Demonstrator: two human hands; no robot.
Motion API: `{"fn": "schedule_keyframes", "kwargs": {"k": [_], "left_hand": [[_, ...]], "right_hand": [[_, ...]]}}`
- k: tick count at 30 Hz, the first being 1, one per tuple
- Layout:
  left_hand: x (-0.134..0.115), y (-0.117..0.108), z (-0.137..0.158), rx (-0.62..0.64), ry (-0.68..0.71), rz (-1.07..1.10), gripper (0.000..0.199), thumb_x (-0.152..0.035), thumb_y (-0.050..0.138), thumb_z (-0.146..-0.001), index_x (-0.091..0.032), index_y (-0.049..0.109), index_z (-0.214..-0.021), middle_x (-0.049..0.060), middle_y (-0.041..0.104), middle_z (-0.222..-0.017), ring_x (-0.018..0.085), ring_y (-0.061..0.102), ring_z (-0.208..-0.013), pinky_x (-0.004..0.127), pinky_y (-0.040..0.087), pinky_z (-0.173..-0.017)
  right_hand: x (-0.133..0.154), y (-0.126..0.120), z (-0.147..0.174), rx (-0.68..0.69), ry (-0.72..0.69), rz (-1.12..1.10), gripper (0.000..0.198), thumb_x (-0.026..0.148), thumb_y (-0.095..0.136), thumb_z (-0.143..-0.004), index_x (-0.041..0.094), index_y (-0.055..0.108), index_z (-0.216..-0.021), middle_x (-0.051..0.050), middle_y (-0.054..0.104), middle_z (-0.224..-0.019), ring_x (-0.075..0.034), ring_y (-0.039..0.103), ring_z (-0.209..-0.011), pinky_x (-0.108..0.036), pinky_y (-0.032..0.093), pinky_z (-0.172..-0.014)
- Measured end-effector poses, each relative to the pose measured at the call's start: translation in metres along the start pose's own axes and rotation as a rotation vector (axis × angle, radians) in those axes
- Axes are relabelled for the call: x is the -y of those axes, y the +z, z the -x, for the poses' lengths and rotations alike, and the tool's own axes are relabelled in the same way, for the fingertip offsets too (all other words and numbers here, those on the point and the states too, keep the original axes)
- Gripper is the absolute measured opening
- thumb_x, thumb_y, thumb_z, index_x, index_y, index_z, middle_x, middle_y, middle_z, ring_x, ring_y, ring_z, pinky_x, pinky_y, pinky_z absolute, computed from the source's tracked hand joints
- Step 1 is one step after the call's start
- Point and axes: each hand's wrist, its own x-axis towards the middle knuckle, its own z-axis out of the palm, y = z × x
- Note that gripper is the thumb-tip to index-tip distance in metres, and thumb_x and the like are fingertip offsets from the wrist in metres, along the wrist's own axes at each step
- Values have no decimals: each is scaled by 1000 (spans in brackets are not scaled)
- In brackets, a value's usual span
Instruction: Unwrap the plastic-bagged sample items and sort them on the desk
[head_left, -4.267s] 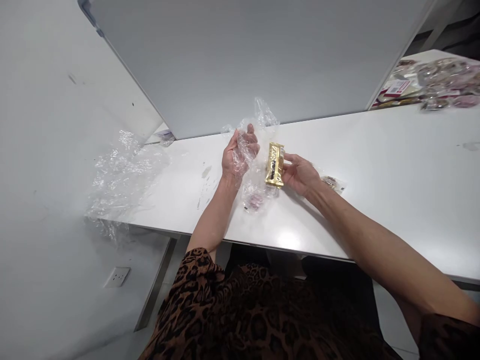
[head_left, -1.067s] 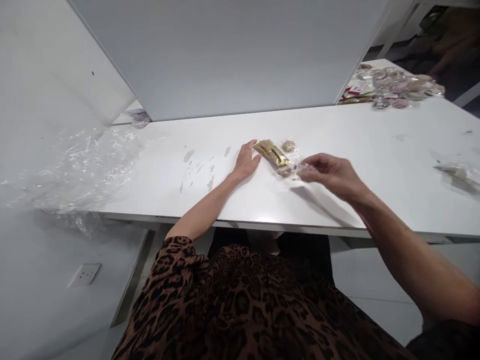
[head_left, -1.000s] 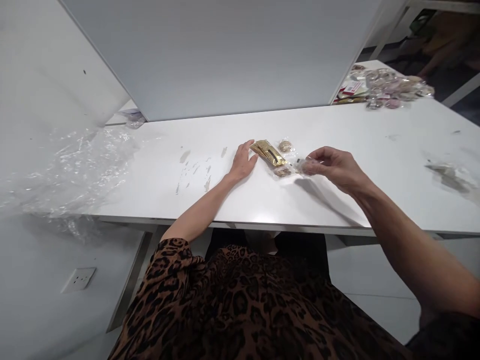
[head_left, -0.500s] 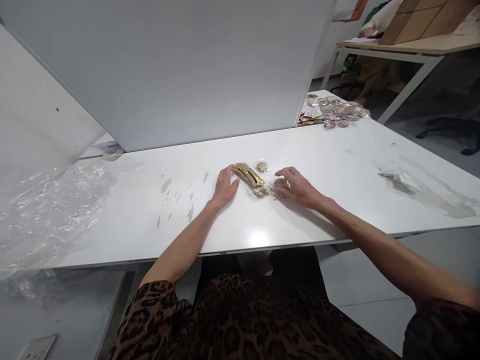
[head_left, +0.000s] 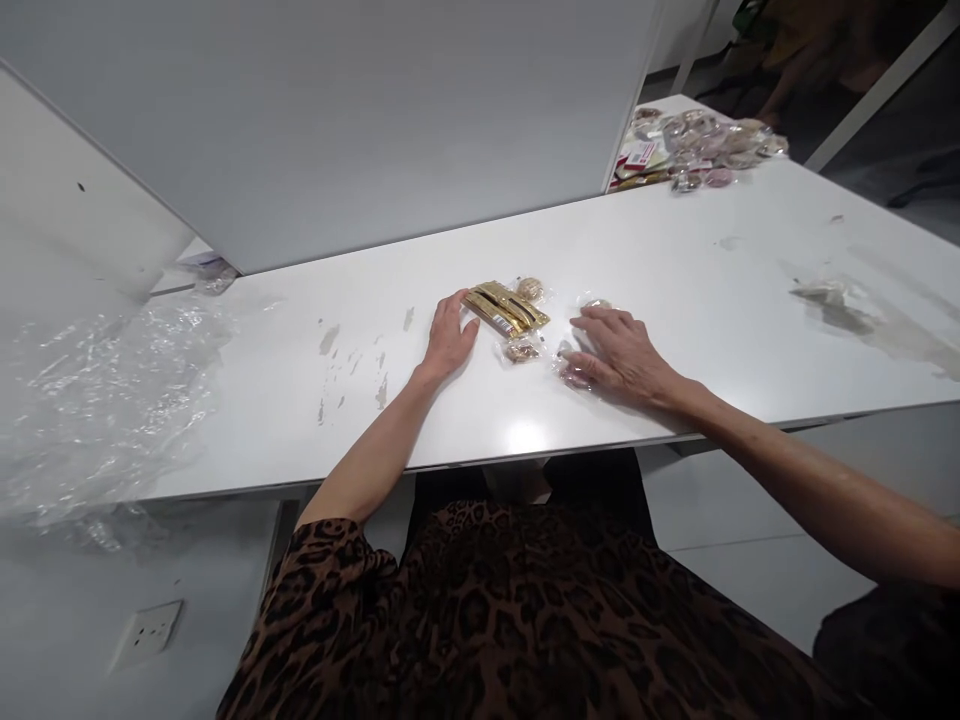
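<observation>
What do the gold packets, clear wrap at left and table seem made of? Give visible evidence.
Gold packets: probably foil or metallised film, shiny, with bright glints.
Clear wrap: apparently thin plastic film, glossy, see-through and crinkled.
Table: perhaps laminate or painted board, smooth, white, with a bright reflection; its core cannot be told.

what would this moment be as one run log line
left hand: at gold packets | right hand: over clear-wrapped pieces | plastic film: left end of table

Glare whitens the table [head_left: 360, 310] near its front; the background [head_left: 847, 70] is dark.
</observation>
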Motion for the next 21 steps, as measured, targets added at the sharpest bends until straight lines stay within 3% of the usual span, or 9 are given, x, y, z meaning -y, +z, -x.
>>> {"fn": "schedule_keyframes", "kwargs": {"k": [3, 6, 10, 14, 16, 19, 21], "left_hand": [[6, 2, -2, -12, 18, -1, 56, -20, 63, -94, -19, 50, -149, 17, 60, -150, 32, 55, -145, 58, 42, -128], [8, -1, -4, -72, 55, 0, 47, -27, 62, -100, -19, 54, -145, 16, 63, -146, 30, 60, -140, 53, 47, -123], [-14, -3, 8, -151, 344, -87, 41, -48, 45, -112, -21, 64, -135, 11, 72, -135, 26, 64, -132, 53, 46, -119], [-59, 17, 33, 90, 716, -155, 57, -64, 45, -109, -22, 64, -142, 11, 73, -139, 28, 62, -135, 54, 44, -117], [-79, 31, 42, 257, 813, -223, 63, -65, 52, -106, -21, 60, -150, 15, 68, -147, 31, 60, -138, 54, 44, -116], [-100, 49, 42, 418, 762, -361, 51, -47, 53, -110, -20, 57, -153, 17, 67, -149, 31, 64, -133, 51, 47, -110], [-107, 54, 36, 452, 682, -414, 41, -27, 44, -112, -18, 59, -149, 16, 71, -141, 29, 68, -126, 48, 48, -106]], "right_hand": [[-3, -11, 1, 8, 145, -38, 93, 86, 41, -97, 23, 40, -165, -22, 35, -173, -50, 32, -158, -77, 35, -120], [-13, -22, -6, 19, 210, -81, 103, 89, 45, -94, 20, 33, -169, -23, 36, -172, -52, 33, -157, -75, 35, -122], [-33, -26, -27, 12, 218, -38, 92, 76, 42, -101, 12, 37, -166, -27, 43, -166, -52, 38, -153, -73, 39, -118], [-41, -19, -42, 141, 38, 95, 62, 56, 36, -107, 15, 58, -147, -24, 60, -150, -47, 53, -138, -71, 44, -112], [-41, -16, -43, 144, -44, 164, 55, 47, 30, -108, 13, 64, -134, -26, 65, -139, -45, 57, -129, -68, 46, -109], [-44, -14, -41, 104, -45, 171, 47, 39, 34, -105, 9, 63, -127, -29, 67, -124, -45, 60, -119, -68, 47, -107], [-47, -14, -37, 47, 17, 107, 42, 37, 40, -103, 12, 59, -131, -25, 69, -116, -42, 62, -114, -66, 50, -105]]}}
